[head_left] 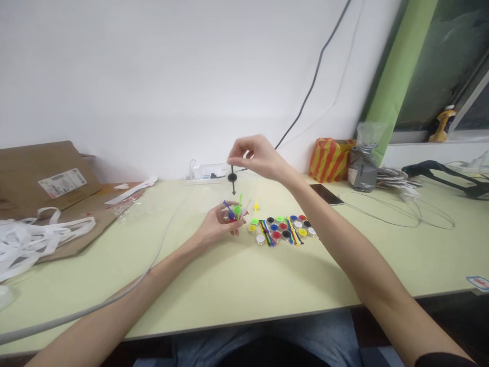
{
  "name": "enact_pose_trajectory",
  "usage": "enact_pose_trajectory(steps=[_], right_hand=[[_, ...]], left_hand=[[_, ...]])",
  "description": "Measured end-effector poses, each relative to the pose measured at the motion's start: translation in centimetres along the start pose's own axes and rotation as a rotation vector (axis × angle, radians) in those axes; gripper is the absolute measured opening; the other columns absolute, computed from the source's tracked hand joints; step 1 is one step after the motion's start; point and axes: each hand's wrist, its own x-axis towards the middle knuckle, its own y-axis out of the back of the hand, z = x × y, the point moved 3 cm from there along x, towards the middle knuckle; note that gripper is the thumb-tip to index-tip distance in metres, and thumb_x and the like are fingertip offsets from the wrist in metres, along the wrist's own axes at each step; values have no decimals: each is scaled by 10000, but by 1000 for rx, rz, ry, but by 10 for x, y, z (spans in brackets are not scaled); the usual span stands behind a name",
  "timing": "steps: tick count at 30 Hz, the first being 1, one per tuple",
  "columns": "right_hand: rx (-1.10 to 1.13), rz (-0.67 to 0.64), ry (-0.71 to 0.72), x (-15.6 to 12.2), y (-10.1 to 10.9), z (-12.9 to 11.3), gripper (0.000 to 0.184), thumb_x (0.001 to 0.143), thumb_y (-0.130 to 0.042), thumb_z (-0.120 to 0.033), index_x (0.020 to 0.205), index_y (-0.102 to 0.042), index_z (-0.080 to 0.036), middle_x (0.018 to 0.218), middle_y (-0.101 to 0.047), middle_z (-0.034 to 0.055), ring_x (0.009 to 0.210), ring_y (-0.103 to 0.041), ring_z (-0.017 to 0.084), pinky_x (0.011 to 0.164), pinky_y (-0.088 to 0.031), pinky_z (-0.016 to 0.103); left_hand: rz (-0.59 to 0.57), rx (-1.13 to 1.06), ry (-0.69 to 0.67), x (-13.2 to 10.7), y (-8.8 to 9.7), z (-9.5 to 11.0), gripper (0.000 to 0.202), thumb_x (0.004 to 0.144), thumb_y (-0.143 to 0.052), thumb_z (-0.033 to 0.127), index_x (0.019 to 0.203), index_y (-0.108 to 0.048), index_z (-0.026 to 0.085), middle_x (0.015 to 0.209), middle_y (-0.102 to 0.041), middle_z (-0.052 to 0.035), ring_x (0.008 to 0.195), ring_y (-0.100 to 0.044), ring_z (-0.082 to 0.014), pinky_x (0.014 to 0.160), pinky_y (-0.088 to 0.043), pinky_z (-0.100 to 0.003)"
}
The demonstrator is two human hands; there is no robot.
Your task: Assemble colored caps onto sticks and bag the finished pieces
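Pinched by its upper end, a black arrow spinner (232, 178) hangs upright from my right hand (255, 155), arrowhead down and a round disc at its middle. Lower and to the left, my left hand (218, 225) is closed around several coloured arrow spinners (237, 209), among them blue, green, white and red ones. The black arrow's tip is just above that bunch. To the right of my left hand lie round coloured pieces with clear bases (276, 235) and bundles of coloured arrows (266, 233). A yellow spinner (256, 206) stands behind them. My right forearm partly covers the row's right end.
A cardboard box (46, 176) and white straps (34, 239) lie at left. A grey cable (126, 290) crosses over my left forearm. Along the wall are a power strip (210, 173), a striped bag (329, 159), a phone (326, 194) and a black frame (443, 171).
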Motion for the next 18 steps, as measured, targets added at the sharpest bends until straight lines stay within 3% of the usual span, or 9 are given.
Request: enact_pose_trajectory(steps=[3,10,18], right_hand=[[10,-149,42,-2,-12,-2,124,855,-702,-250,791,-676,-148,800,-725,53,771,-640,148,709,-482,279],[83,-314,31,-5,-22,0,71,869,-646,-176,862,-699,-130,807,-757,54,763,-671,135,672,-463,254],[-185,-439,8,-8,-37,3,136,829,-611,-79,794,-731,-132,819,-748,51,751,-643,139,718,-459,275]], left_hand=[[-7,-9,-21,0,0,0,599,732,-863,364,1207,-551,173,968,-734,-67,631,-683,-157,627,-572,-321],[-19,-10,-65,0,-2,3,581,747,-852,366,1205,-553,170,1004,-726,-81,641,-686,-167,610,-573,-324],[-2,10,-33,-1,-4,7,590,737,-853,404,1194,-576,155,983,-730,-84,619,-691,-172,606,-572,-328]])
